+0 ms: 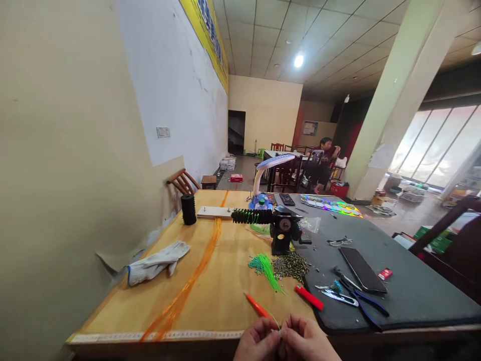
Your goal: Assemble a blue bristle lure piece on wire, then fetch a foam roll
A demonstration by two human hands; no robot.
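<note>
Hands: left hand (pixel 258 341) and right hand (pixel 305 341) meet at the worktop's (pixel 225 301) near edge.
Fingers: both sets pinched shut on a thin green strand (pixel 274 320).
Nearby: orange pen (pixel 257 306), red pen (pixel 308 297), green strand bundle (pixel 267 266).

I saw only my two bare hands, the left hand (pixel 258 341) and right hand (pixel 306 341), without gloves, rings or visible sleeves.

I see a long room with a white wall (pixel 176 85) on my left carrying a yellow banner (pixel 205 35). A round ceiling light (pixel 298 60) glows above; tall windows (pixel 436 148) brighten the right, beside a pale pillar (pixel 391 105).
</note>
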